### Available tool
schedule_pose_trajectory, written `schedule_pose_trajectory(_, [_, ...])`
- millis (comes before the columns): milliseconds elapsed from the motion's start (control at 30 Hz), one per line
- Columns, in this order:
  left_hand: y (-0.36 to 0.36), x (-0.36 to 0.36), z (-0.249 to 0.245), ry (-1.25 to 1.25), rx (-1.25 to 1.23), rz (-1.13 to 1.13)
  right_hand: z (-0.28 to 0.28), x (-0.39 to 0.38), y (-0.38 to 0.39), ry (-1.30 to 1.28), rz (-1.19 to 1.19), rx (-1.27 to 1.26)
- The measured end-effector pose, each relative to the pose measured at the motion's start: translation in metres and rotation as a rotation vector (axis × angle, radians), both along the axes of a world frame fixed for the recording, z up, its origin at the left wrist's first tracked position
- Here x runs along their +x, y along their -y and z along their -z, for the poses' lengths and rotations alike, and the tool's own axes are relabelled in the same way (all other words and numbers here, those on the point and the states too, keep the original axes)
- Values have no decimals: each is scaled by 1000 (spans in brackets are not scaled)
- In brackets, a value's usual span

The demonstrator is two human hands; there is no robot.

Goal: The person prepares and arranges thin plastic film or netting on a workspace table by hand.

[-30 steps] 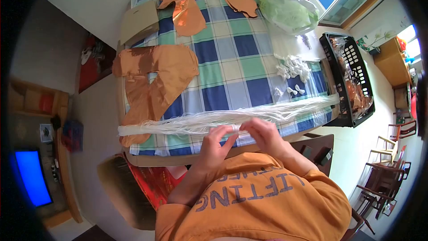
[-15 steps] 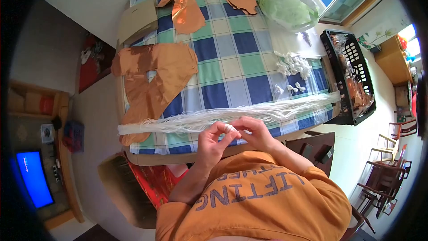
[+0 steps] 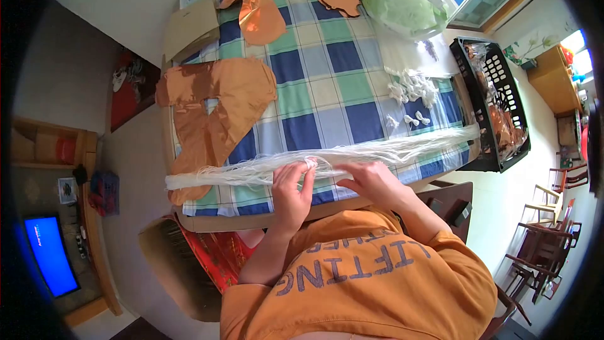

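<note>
- The person's left hand (image 3: 291,196) is above the near edge of the table (image 3: 239,223), left of its middle; thumb and fingers pinch a small wad of white thread (image 3: 310,163).
- The right hand (image 3: 373,182) is a little to the right, palm down, fingertips pointing at the left; whether they grip any thread cannot be told.
- A long bundle of white threads (image 3: 402,148) stretches along the near edge, from the left edge to the right edge, passing just beyond both hands.
- Its left end lies across the lower part of a large copper foil sheet (image 3: 233,91) at the left edge.
- Near the right edge, a heap of small white thread coils (image 3: 415,89) sits on the checked cloth (image 3: 314,97), a few single ones just beside it.
- A clear plastic bag with green inside (image 3: 406,11) lies by the far right corner; a cardboard box (image 3: 195,28) stands toward the far left corner, next to a smaller copper foil piece (image 3: 261,22).
- Beside the right edge is a black crate (image 3: 470,66) containing copper-coloured packets.
</note>
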State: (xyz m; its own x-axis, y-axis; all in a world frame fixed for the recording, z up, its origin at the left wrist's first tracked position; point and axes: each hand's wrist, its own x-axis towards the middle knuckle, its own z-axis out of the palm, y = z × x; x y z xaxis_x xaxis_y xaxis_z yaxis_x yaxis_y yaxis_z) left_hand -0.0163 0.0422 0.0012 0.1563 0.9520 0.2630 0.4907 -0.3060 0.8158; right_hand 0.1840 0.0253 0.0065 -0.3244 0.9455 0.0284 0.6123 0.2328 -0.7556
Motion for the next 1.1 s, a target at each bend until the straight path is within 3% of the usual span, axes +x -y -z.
schedule_pose_trajectory(67, [0,-2,-3,184,-130,-45,4,2,1,25,-130,42])
schedule_pose_trajectory(100, [1,-3,-7,415,-340,-31,2,7,2,55,-133,54])
schedule_pose_trajectory(200, [1,-2,-11,709,-428,14,-37,2,-9,-78,25,137])
schedule_pose_trajectory(333, [6,6,-12,753,-517,124,-25,-13,-20,-338,-124,-183])
schedule_pose_trajectory(500, [3,0,-11,1027,-603,207,6,-19,-8,-615,87,-304])
schedule_pose_trajectory(567, [0,5,-9,1238,-661,219,12,-20,-6,-504,71,-146])
schedule_pose_trajectory(667, [7,14,-10,804,-480,70,-1,-26,0,-398,22,44])
schedule_pose_trajectory(700, [5,14,-4,523,-290,42,-3,-23,3,-340,-39,75])
schedule_pose_trajectory(800, [9,2,8,208,-351,154,-13,-17,5,-286,-26,150])
schedule_pose_trajectory(933, [5,-4,-22,149,-336,429,0,-12,-5,-323,95,122])
schedule_pose_trajectory(1033, [7,-3,-31,810,-596,340,10,-23,5,-351,34,17])
schedule_pose_trajectory(1067, [6,1,-29,725,-478,269,12,-32,10,-464,57,58])
schedule_pose_trajectory(1100, [5,8,-24,639,-361,199,9,-30,12,-421,28,52])
